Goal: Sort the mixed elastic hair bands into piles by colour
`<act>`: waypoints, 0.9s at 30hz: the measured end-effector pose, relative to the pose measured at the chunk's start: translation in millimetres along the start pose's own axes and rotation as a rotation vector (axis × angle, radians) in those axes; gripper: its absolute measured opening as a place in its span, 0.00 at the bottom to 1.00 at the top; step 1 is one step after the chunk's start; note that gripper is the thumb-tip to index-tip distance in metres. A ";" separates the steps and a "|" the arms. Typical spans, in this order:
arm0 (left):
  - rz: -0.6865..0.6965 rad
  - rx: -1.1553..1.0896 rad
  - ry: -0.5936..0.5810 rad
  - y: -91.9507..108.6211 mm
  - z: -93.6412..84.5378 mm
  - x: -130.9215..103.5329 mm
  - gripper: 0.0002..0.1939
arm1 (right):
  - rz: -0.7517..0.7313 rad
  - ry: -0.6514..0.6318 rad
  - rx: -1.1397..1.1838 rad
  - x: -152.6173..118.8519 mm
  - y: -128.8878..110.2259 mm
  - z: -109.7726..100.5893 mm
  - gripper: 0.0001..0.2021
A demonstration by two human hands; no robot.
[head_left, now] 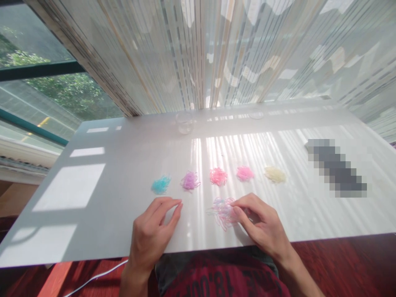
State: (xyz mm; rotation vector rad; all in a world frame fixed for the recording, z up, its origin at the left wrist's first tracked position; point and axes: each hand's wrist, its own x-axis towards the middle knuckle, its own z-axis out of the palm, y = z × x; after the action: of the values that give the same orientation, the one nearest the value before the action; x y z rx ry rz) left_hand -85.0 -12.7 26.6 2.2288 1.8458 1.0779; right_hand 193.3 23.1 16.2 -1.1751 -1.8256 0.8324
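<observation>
On the white table lie separate piles of thin bands in a row: blue point(161, 184), purple point(190, 180), coral pink point(218, 176), pink point(245, 173) and pale yellow point(275, 174). A looser mixed pile point(223, 211) sits nearer the front edge. My right hand point(260, 222) touches that pile's right side, thumb and index finger close together; whatever is between them is too small to make out. Left of the mixed pile, below the blue and purple ones, my left hand point(156, 227) has its thumb and index fingertips pinched together, with anything between them too small to see.
A clear round container point(185, 123) stands at the back of the white table point(123, 165), with a clear lid point(256, 116) to its right. A blurred-out dark object point(337, 167) lies at the right. Curtains hang behind the table; a white cable point(99, 275) runs below it.
</observation>
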 end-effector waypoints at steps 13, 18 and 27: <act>0.071 -0.091 -0.156 50.0 61.1 4.4 0.06 | -0.115 0.047 -0.132 -1.1 2.8 8.7 0.09; 0.069 -0.150 -0.139 48.0 59.1 3.1 0.06 | -0.154 0.011 -0.203 -2.1 5.9 12.0 0.07; 0.081 -0.218 -0.172 45.5 56.8 1.9 0.07 | -0.152 0.049 -0.138 -0.5 3.4 9.9 0.08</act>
State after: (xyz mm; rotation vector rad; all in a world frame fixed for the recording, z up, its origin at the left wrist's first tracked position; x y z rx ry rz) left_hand -16.1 -2.5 5.3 2.2075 1.5060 1.0081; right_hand 186.1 22.8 8.6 -1.1157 -1.9295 0.5950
